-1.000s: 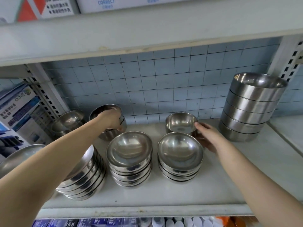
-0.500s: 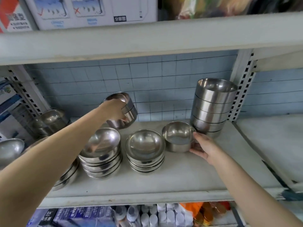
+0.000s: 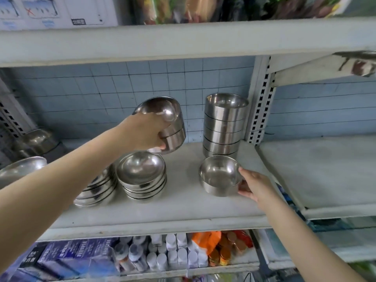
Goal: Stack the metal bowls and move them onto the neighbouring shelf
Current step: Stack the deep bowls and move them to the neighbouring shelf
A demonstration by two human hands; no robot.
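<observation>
Two hands are at work, each with its own load. The left hand [image 3: 146,133] has its fingers curled round the wall of a few nested bowls [image 3: 172,127], held clear of the shelf [image 3: 183,202] and tilted, with the mouth turned up and toward the camera. The right hand [image 3: 257,187] wraps the right side of a single bowl [image 3: 219,176] that stands upright on the shelf, one digit at the rim and the others lower on the wall. That single bowl lies at about five o'clock from the nested bowls. A tall stack [image 3: 223,127] is just behind it at twelve o'clock, and a low stack [image 3: 142,176] is well apart at nine o'clock.

The step in hand looks to be seating the nested bowls in the single bowl. To do it well, I would level them first (a tilted base tends to catch a rim and clatter), bring them over the bowl's mouth, then lower them straight down. The right hand should steady the single bowl from the outside only, with nothing over the rim to get pinched. On the way across, pass above the low stack rather than brushing it. Once the bowls are seated, the neighbouring shelf [image 3: 325,174] lies at three o'clock, past the upright post [image 3: 261,102]. A hand under the base would make that carry safer.
</observation>
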